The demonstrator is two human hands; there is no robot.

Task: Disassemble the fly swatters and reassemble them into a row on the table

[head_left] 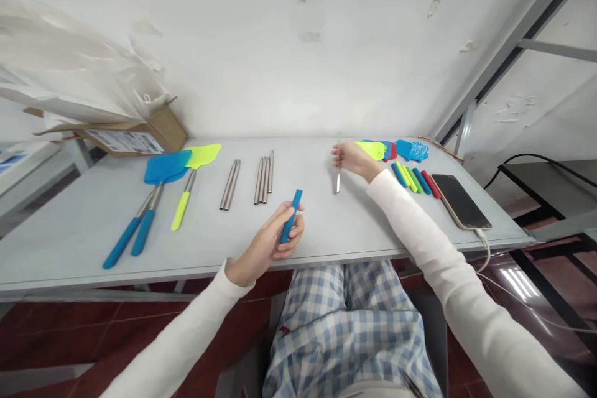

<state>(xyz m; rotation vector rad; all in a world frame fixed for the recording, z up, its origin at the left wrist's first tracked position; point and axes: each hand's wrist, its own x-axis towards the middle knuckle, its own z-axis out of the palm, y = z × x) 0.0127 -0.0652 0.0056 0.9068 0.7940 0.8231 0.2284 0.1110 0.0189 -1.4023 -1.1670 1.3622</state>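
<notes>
My left hand [275, 233] is closed around a blue handle sleeve [291, 216], held tilted above the table's front edge. Farther back, the fingers of my right hand [353, 158] pinch the upper end of a short metal tube [338, 181], its lower end pointing toward me. Just beyond that wrist lie flat plastic swatter heads: a yellow one [373, 149] over blue and red ones, and a separate blue one [412, 150]. Several coloured sleeves [416, 179] lie side by side near my right forearm. Metal tubes rest in two groups [230, 185] [264, 179] left of centre.
Fly swatters with blue heads [168, 166] and a yellow one [203, 154] lie at the left. An opened cardboard box [135, 134] stands behind them. At the right is a phone [459, 201] with a cable attached. A white wall backs the grey table [196, 249].
</notes>
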